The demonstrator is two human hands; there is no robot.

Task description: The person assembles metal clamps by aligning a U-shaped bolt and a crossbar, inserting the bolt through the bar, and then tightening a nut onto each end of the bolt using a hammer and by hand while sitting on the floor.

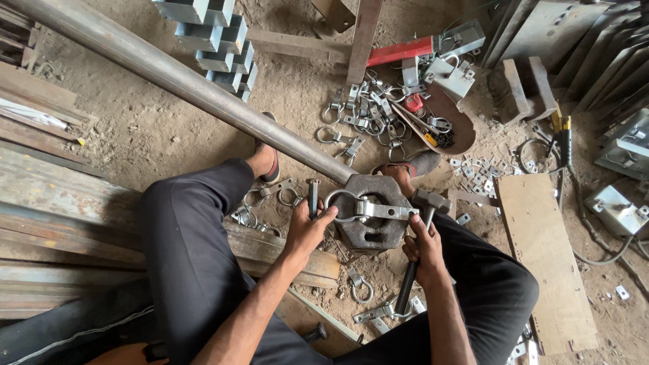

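Here, a person is sitting low on a dirt floor [169,135], knees spread, seen from above. Between the knees a heavy hexagonal iron block [372,215] is sitting as an anvil. Across its top a flat metal strap with a ring at its left end [368,209] is lying, ring hanging over the block's left edge.

The left hand [307,230] is resting at the block's left edge, fingertips pinching the ring of the strap; fingers are curled close, thumb pointing toward the ring. Just left of that hand a short dark punch-like tool [313,198] is showing; whether the hand is touching it I cannot tell.

The right hand [422,247] is wrapping fully closed around the dark handle of a hammer [420,236], gripping it about midway. The hammer head is sitting just right of the block, near the strap's right end, not clearly touching it.

A long steel pipe [182,84] is running diagonally from far left down to the block's far edge. Beyond the block, a heap of similar ring-and-strap pieces [368,111] is lying, with a rusty curved pan [453,128] to its right. A few finished-looking pieces are lying near, under the right forearm. A wooden board [541,263] is lying to the right, small square plates [476,172] scattered at its far end. Stacked steel box sections [216,40] are standing far left of centre.
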